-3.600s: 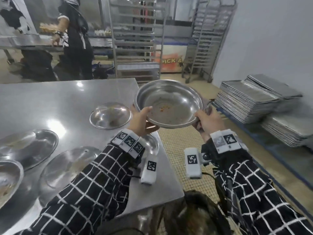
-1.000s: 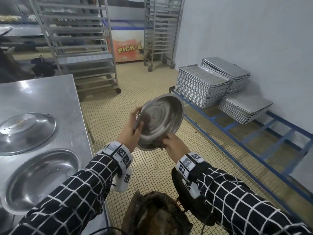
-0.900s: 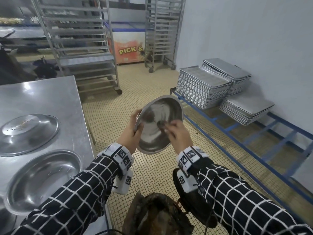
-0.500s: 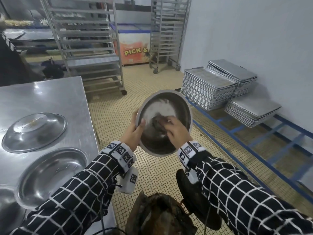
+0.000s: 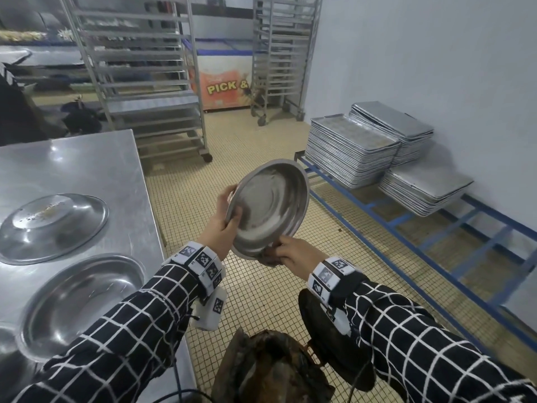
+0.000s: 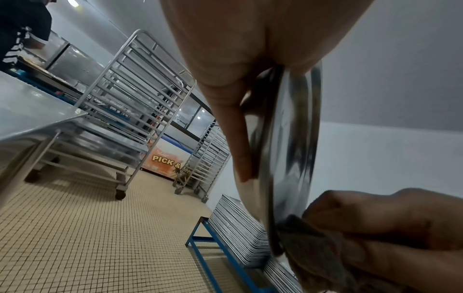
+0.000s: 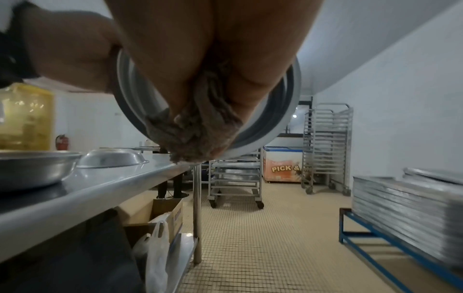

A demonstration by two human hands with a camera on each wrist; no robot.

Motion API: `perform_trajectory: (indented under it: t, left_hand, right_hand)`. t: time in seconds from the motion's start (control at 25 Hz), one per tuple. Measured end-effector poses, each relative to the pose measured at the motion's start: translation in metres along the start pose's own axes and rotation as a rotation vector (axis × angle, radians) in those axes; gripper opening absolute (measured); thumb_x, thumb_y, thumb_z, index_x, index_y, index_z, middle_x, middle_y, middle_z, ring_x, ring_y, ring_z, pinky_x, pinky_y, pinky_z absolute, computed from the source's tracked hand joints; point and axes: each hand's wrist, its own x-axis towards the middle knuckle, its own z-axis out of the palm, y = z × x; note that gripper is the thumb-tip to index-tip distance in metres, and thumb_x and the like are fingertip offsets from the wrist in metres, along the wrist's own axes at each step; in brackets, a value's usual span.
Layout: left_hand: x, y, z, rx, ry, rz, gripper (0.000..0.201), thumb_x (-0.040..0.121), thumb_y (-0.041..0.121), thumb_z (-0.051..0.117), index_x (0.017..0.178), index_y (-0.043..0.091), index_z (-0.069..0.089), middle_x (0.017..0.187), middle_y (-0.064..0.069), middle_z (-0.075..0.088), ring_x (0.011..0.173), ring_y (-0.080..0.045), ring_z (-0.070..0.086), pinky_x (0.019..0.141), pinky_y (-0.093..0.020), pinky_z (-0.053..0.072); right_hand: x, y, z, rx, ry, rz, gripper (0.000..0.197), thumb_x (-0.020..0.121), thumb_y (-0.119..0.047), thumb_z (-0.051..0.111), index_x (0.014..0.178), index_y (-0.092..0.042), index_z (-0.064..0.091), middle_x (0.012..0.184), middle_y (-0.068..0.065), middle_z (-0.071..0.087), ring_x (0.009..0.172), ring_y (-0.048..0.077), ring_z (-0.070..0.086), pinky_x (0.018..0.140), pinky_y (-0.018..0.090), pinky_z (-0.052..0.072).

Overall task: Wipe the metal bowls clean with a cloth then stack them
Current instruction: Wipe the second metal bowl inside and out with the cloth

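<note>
A round metal bowl (image 5: pixel 270 205) is held tilted over the tiled floor, its inside facing me. My left hand (image 5: pixel 223 222) grips its left rim (image 6: pixel 295 126), thumb inside, fingers behind. My right hand (image 5: pixel 287 253) pinches a brownish cloth (image 5: pixel 268 255) against the bowl's lower rim; the cloth (image 7: pixel 198 130) bunches between its fingers, also visible in the left wrist view (image 6: pixel 315 245). On the steel table (image 5: pixel 72 164) at left an upturned bowl (image 5: pixel 52 225) carries crumbs, and an upright bowl (image 5: pixel 78 301) sits nearer me.
Stacks of metal trays (image 5: pixel 351 149) rest on a blue frame (image 5: pixel 406 257) along the right wall. Wheeled racks (image 5: pixel 139 77) and a freezer (image 5: pixel 226 77) stand at the back. A dark bin-like object (image 5: pixel 270 370) sits below my arms. Boxes and bags (image 7: pixel 160 228) lie under the table.
My right hand with the cloth has slid from the middle of the bowl's inside down to its lower rim. The left hand keeps its grip on the bowl.
</note>
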Motion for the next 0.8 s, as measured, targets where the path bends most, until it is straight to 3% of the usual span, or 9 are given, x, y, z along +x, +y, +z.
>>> perform_trajectory:
  t: [0.08,0.2,0.28,0.32,0.4,0.52,0.64,0.72,0.8]
  left_hand:
    - [0.001,-0.001,0.001,0.018,-0.037,-0.041,0.041,0.101,0.031,0.031,0.139,0.037,0.017,0.105,-0.002,0.054,0.07,-0.01,0.063,0.05,-0.019,0.053]
    - [0.001,-0.001,0.002,-0.008,-0.091,-0.083,0.036,0.1,0.036,0.03,0.134,0.043,0.018,0.101,-0.002,0.061,0.074,-0.018,0.066,0.06,-0.029,0.058]
    - [0.001,0.001,0.003,-0.035,-0.14,-0.098,0.04,0.099,0.041,0.029,0.137,0.039,0.019,0.098,-0.001,0.063,0.076,-0.022,0.067,0.067,-0.036,0.059]
    - [0.001,0.003,0.004,-0.052,-0.16,-0.102,0.042,0.098,0.044,0.03,0.139,0.036,0.02,0.1,-0.003,0.063,0.079,-0.024,0.068,0.071,-0.041,0.059]
    - [0.002,0.005,0.002,-0.106,-0.149,-0.096,0.042,0.096,0.047,0.031,0.137,0.036,0.023,0.107,-0.006,0.062,0.09,-0.028,0.066,0.078,-0.046,0.057]
    - [0.005,0.006,-0.008,-0.139,-0.073,-0.066,0.046,0.092,0.052,0.031,0.135,0.036,0.027,0.119,-0.007,0.055,0.105,-0.028,0.06,0.083,-0.046,0.056]
    - [0.006,0.003,-0.016,-0.112,0.01,-0.064,0.041,0.099,0.04,0.03,0.139,0.034,0.024,0.108,0.0,0.056,0.09,-0.019,0.063,0.071,-0.033,0.059]
    - [0.005,0.001,-0.017,-0.116,0.047,-0.073,0.041,0.1,0.035,0.029,0.14,0.033,0.021,0.099,0.002,0.058,0.077,-0.014,0.065,0.062,-0.028,0.059]
    - [0.003,0.0,-0.014,-0.145,0.104,-0.086,0.042,0.101,0.035,0.029,0.142,0.033,0.018,0.094,0.001,0.059,0.071,-0.01,0.066,0.058,-0.025,0.058]
  right_hand:
    - [0.003,-0.001,0.001,0.109,0.149,0.038,0.024,0.094,-0.01,0.052,0.112,-0.004,0.067,0.117,0.008,0.055,0.099,0.017,0.052,0.094,0.026,0.043]
    - [0.023,-0.013,-0.02,0.375,0.573,0.217,0.027,0.093,-0.013,0.055,0.118,-0.007,0.064,0.12,0.004,0.053,0.098,0.011,0.049,0.095,0.02,0.041]
    - [0.034,-0.023,-0.033,0.429,0.689,0.263,0.027,0.094,-0.013,0.055,0.119,-0.007,0.064,0.122,0.005,0.053,0.101,0.014,0.053,0.097,0.026,0.045]
    - [0.036,-0.028,-0.034,0.385,0.66,0.218,0.027,0.093,-0.009,0.055,0.117,-0.007,0.065,0.124,0.005,0.053,0.104,0.017,0.055,0.098,0.027,0.044]
    - [0.033,-0.036,-0.024,0.261,0.464,0.06,0.03,0.09,-0.003,0.054,0.118,-0.006,0.064,0.13,0.006,0.053,0.114,0.02,0.054,0.105,0.027,0.04]
    - [0.02,-0.036,-0.001,0.149,0.196,-0.026,0.034,0.093,-0.006,0.05,0.126,-0.007,0.059,0.136,0.007,0.051,0.121,0.02,0.05,0.111,0.026,0.032]
    - [0.006,-0.021,0.008,0.077,0.117,-0.056,0.03,0.097,-0.017,0.047,0.124,-0.016,0.061,0.125,0.001,0.058,0.111,0.016,0.056,0.103,0.028,0.042]
    - [-0.004,-0.014,0.009,0.014,0.145,-0.022,0.029,0.098,-0.023,0.046,0.122,-0.024,0.062,0.121,-0.003,0.061,0.106,0.013,0.058,0.098,0.026,0.045]
    - [-0.013,-0.018,0.009,0.18,0.361,0.169,0.028,0.097,-0.022,0.049,0.121,-0.021,0.063,0.113,-0.002,0.064,0.099,0.012,0.059,0.093,0.029,0.05]
